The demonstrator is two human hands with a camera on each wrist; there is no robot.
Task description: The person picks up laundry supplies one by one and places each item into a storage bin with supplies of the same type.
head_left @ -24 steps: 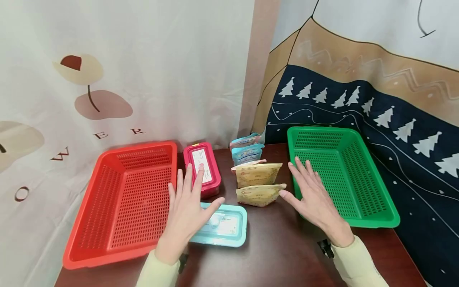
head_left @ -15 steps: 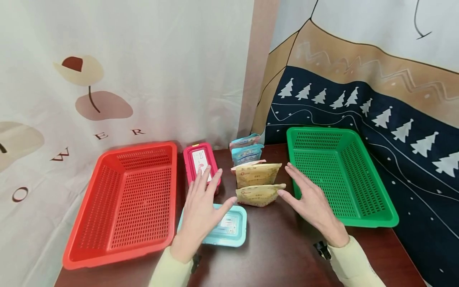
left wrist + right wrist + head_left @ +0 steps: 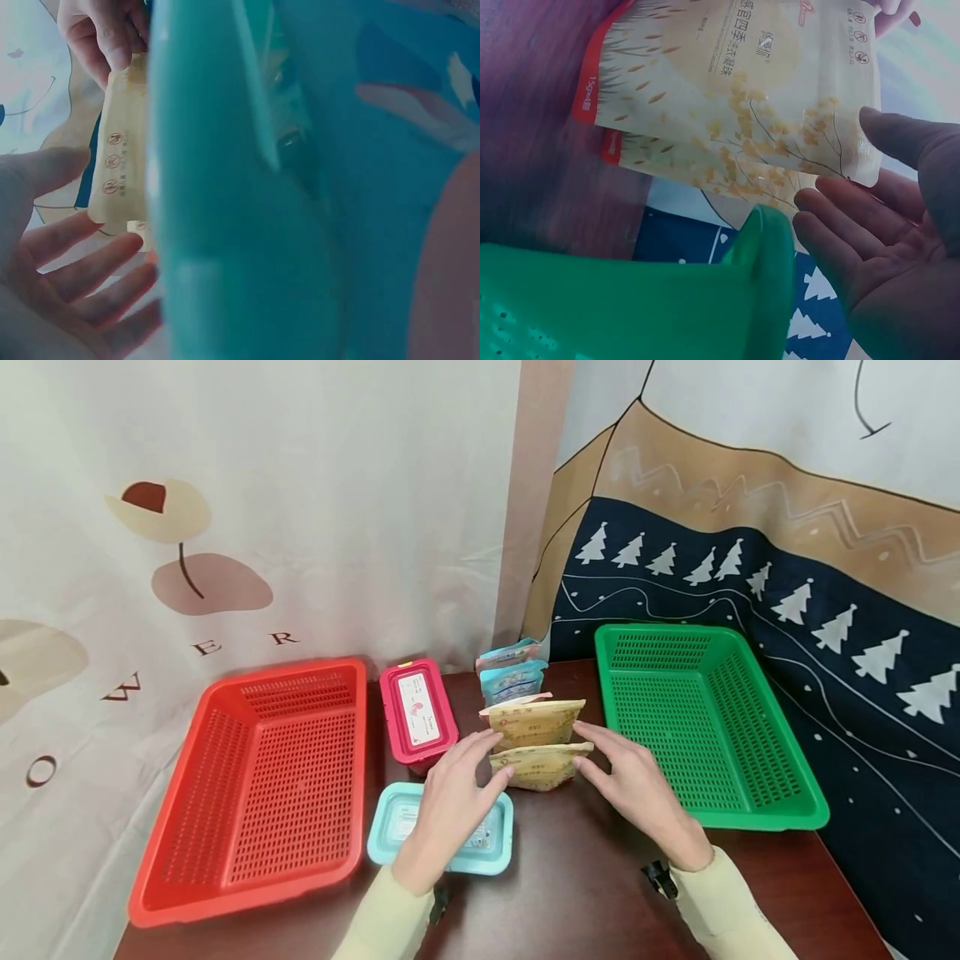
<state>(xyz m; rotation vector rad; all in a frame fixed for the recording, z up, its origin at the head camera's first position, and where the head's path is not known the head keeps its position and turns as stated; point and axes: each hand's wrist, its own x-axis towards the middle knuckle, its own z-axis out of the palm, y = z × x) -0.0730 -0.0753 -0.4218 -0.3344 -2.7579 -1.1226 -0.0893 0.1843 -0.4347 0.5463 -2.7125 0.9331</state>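
Observation:
Two pale yellow stand-up pouches with a printed plant pattern stand upright, one behind the other, mid-table in the head view. At the front pouch (image 3: 542, 767), my left hand (image 3: 452, 802) is by the left edge; in the left wrist view its thumb and fingers are spread apart around that edge. On the other side, my right hand (image 3: 641, 785) has its thumb at the front pouch's right edge. Its fingertips reach the rear yellow pouch (image 3: 536, 720). In the right wrist view the fingers (image 3: 855, 217) lie loosely behind the pouch, not closed on it.
Blue pouches (image 3: 513, 681) stand behind the yellow ones. A turquoise lidded box (image 3: 393, 822) lies under my left hand, with a pink lidded box (image 3: 418, 714) behind it. A red basket (image 3: 360, 760) stands left and a green basket (image 3: 787, 752) right, near the curtains.
My left hand has moved right, from over the boxes to the front yellow pouch's left edge. The right hand has shifted slightly left, up to the pouches. The pouches stay in place.

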